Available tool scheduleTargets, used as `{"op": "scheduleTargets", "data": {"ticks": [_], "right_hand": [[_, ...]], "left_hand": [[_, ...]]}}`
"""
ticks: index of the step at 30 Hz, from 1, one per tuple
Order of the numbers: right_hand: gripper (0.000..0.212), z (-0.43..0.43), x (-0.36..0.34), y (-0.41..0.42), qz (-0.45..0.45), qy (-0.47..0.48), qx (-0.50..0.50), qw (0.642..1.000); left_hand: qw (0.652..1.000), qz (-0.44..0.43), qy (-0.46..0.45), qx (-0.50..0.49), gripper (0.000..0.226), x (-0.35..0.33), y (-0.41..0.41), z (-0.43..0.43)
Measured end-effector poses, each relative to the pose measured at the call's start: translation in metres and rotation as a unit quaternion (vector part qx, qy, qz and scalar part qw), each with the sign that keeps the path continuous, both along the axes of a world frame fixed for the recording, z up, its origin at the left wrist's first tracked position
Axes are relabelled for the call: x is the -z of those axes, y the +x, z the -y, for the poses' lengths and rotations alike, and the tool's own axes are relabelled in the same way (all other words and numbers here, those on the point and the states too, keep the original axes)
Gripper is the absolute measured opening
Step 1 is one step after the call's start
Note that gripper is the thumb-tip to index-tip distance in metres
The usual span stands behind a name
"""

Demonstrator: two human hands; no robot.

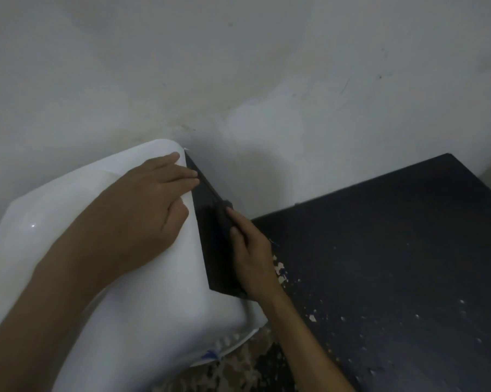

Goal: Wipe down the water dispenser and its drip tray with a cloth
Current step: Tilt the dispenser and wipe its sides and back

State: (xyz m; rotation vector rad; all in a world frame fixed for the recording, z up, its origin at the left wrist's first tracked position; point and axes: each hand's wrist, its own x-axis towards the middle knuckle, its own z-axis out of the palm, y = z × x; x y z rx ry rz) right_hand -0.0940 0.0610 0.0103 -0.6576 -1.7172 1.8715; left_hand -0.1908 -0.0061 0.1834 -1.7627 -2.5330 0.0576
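Note:
I look down on the water dispenser (142, 292), which has a glossy white top and a black right side panel (210, 222). My left hand (151, 199) rests flat on the top near its far right edge, fingers straight and reaching to the rim. My right hand (250, 256) lies along the black side panel, its straight fingers pressing a dark cloth (223, 210) against it. The cloth is hard to tell apart from the dark panel. The drip tray is out of sight.
A black table (394, 264) with white flecks and chipped paint stands close to the dispenser's right side. A stained white wall (267, 80) runs right behind both. Speckled floor (238, 372) shows below the dispenser's front.

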Motion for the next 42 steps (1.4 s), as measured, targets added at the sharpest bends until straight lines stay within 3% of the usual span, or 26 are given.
{"op": "scheduleTargets", "data": {"ticks": [3, 6, 11, 16, 23, 25, 29, 32, 37, 42], "right_hand": [[0.043, 0.001, -0.019, -0.014, -0.056, 0.017, -0.009, 0.998], [0.043, -0.006, -0.009, -0.032, -0.056, 0.008, -0.005, 0.998], [0.020, -0.023, 0.048, -0.054, 0.108, -0.007, 0.007, 0.994], [0.020, -0.032, 0.059, -0.059, 0.143, 0.024, 0.013, 0.989], [0.055, -0.021, 0.041, -0.053, 0.095, -0.040, -0.001, 0.995], [0.049, -0.025, 0.035, -0.054, 0.087, -0.018, 0.008, 0.996], [0.019, -0.022, 0.002, -0.054, -0.022, 0.013, 0.020, 0.999], [0.016, -0.020, -0.007, -0.058, -0.049, 0.009, 0.023, 0.998], [0.015, -0.031, 0.030, -0.067, 0.026, 0.005, 0.031, 0.999], [0.029, -0.035, 0.097, -0.057, 0.238, 0.037, -0.015, 0.970]], "left_hand": [[1.000, -0.009, -0.009, 0.009, 0.055, 0.000, 0.000, -0.001], [1.000, -0.012, -0.008, 0.006, 0.056, 0.000, 0.000, 0.000], [1.000, -0.009, 0.001, 0.004, 0.059, 0.001, -0.001, -0.002], [1.000, -0.003, 0.017, 0.000, 0.063, 0.004, -0.002, -0.002], [1.000, 0.003, 0.021, -0.008, 0.067, 0.004, -0.001, -0.002], [1.000, 0.001, 0.018, -0.012, 0.067, 0.003, 0.000, -0.001], [1.000, 0.009, 0.017, -0.020, 0.069, 0.005, -0.001, -0.002], [1.000, 0.009, 0.014, -0.012, 0.070, 0.005, -0.003, -0.003], [1.000, 0.013, 0.016, -0.016, 0.069, 0.004, -0.002, -0.004], [1.000, 0.015, 0.019, -0.015, 0.068, 0.004, -0.003, -0.003]]}}
